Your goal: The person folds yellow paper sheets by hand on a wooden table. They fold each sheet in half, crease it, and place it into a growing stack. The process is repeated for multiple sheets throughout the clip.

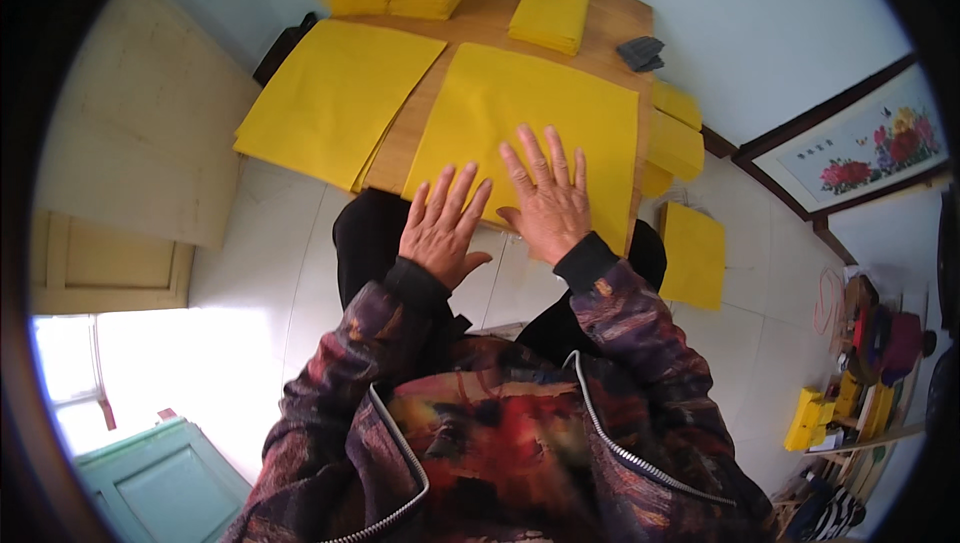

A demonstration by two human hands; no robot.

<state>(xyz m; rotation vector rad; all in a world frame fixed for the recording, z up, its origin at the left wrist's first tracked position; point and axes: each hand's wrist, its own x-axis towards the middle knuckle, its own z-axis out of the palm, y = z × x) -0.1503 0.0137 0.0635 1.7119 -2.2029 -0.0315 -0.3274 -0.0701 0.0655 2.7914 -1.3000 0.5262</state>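
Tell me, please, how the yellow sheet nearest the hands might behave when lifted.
The yellow sheet looks thin, so it is probably light for its size. Being broad too, it may sag if held by one corner. Lying flat on the table, it seems unlikely to roll.

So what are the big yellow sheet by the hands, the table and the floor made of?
Yellow sheet: probably felt or similar fabric, matte, given its even, shineless surface; paper isn't ruled out.
Table: wood or wood-look laminate, smooth, judging by its warm brown top.
Floor: likely ceramic tile, pale, as straight joint lines suggest.
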